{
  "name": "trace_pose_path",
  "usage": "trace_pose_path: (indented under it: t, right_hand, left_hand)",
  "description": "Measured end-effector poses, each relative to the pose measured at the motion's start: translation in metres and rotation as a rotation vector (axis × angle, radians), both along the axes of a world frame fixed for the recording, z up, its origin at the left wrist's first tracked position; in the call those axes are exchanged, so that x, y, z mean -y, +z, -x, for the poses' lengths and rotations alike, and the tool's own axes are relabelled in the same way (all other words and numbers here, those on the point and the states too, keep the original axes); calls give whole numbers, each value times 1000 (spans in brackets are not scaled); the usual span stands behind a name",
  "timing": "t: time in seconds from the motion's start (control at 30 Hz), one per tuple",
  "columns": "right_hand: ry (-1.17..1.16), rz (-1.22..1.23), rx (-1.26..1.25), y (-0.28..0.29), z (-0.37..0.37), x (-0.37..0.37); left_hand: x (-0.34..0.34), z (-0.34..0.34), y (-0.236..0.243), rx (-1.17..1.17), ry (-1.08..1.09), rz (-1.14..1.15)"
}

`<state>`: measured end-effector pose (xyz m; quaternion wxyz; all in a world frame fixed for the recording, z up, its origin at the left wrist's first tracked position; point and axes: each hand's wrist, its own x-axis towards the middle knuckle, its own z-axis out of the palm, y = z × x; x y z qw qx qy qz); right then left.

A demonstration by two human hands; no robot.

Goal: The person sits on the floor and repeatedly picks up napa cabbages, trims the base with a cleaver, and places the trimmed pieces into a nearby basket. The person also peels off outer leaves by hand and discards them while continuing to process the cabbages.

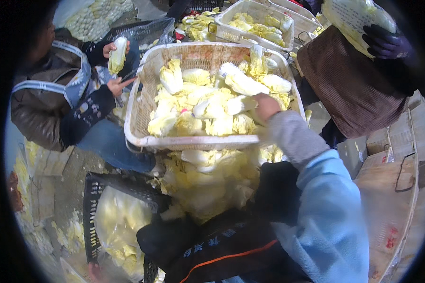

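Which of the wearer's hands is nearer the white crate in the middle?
Right. The right hand is at a cabbage in the white crate, toward its right side; the left hand isn't seen there, nor clearly elsewhere.

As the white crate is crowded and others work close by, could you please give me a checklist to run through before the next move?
1. Right hand at a cabbage in the white crate: ok.
2. Firm grip: cannot tell, fingertips are hidden.
3. Co-worker's bare hand well away from the white crate: not ok, it is close to the left rim.
4. Co-worker's gloved hand apart from the white crate: ok, off to its right.
5. Clear plastic bag inside the black crate: ok.
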<state>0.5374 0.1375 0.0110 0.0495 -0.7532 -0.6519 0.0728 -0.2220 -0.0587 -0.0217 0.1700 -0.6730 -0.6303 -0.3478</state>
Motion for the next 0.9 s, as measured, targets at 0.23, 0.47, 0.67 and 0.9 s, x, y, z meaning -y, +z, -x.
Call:
trace_pose_path:
  t: [0.23, 0.47, 0.67, 0.9]
  right_hand:
    - [102, -28, 266, -92, 36, -77]
    - [143, -391, -387, 12, 32, 0]
    - [349, -481, -669, 104, 117, 104]
    - [81, 144, -639, 24, 107, 178]
  left_hand:
    - [-37, -173, 29, -215, -315, 40]
    - [-59, -278, 87, 746, -609, 495]
    - [-109, -434, 115, 675, -1012, 591]
    - [-76, -384, 84, 1579, -1113, 994]
